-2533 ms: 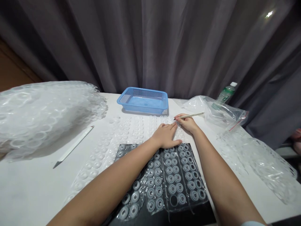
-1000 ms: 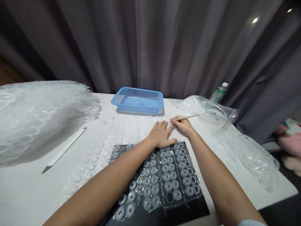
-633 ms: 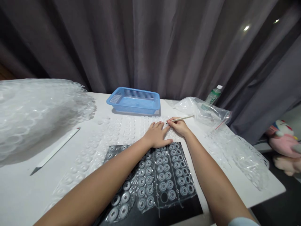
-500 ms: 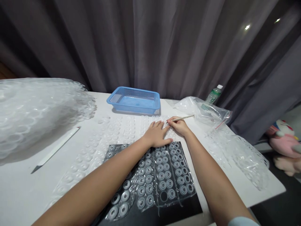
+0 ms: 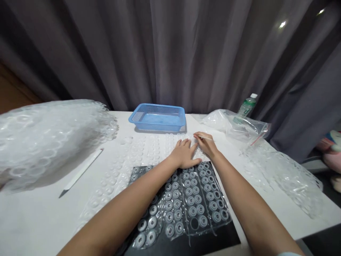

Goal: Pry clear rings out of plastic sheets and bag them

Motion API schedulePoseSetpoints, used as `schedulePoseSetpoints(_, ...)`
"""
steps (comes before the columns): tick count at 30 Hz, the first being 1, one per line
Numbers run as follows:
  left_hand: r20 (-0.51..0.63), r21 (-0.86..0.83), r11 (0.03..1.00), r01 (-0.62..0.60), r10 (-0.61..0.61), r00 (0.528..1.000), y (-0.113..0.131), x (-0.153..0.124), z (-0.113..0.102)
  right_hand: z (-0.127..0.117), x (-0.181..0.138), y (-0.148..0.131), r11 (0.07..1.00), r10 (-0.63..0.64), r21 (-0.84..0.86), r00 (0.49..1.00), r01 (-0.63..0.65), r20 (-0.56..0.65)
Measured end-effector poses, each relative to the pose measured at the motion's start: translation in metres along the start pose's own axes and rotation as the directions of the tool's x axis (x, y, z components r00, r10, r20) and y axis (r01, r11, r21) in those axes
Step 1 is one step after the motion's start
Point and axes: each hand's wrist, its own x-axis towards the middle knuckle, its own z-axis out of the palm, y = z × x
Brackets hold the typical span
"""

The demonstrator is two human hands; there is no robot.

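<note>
My left hand point(image 5: 184, 153) lies flat with its fingers spread on clear plastic sheets of small round bumps point(image 5: 149, 147), at the far edge of a black mat point(image 5: 229, 233). Right beside it, my right hand point(image 5: 207, 144) pinches a thin wooden stick point(image 5: 209, 138), its tip down near the left fingertips on the sheet. Strips of clear ring-shaped pieces point(image 5: 191, 193) cover the black mat under my forearms.
A blue mesh basket point(image 5: 158, 117) stands behind the hands. A big heap of clear blister sheets point(image 5: 45, 137) fills the left. A white craft knife point(image 5: 81, 173) lies left of the mat. Zip bags point(image 5: 234, 126), a bottle point(image 5: 247, 105) and more sheets point(image 5: 285, 176) sit right.
The stick has tilted so less of it shows behind my right hand. Both hands stay in place on the sheet; the camera view has shifted a little.
</note>
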Motion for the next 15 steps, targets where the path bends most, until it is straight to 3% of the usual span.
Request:
schedulePoseSetpoints(2, 0.007, 0.004, 1.000, 0.004, -0.004, 1.000, -0.001, -0.002, 0.000, -0.003, 0.003, 0.001, 0.992, 0.120, -0.002, 0.976, -0.122, -0.181)
schedulePoseSetpoints(4, 0.002, -0.002, 1.000, 0.015, -0.015, 1.000, -0.002, -0.004, -0.001, -0.009, 0.005, 0.002, 0.973, 0.228, 0.031, 0.948, -0.227, -0.224)
schedulePoseSetpoints(9, -0.040, -0.012, 0.999, 0.042, -0.042, 0.998, -0.006, -0.008, -0.004, -0.019, 0.004, -0.003, 0.975, 0.216, 0.069, 0.975, -0.212, -0.060)
schedulePoseSetpoints(15, -0.071, 0.003, 0.998, 0.063, -0.062, 0.995, -0.006, -0.010, -0.006, 0.003, -0.009, -0.010, 0.898, 0.317, 0.303, 0.947, -0.319, 0.056)
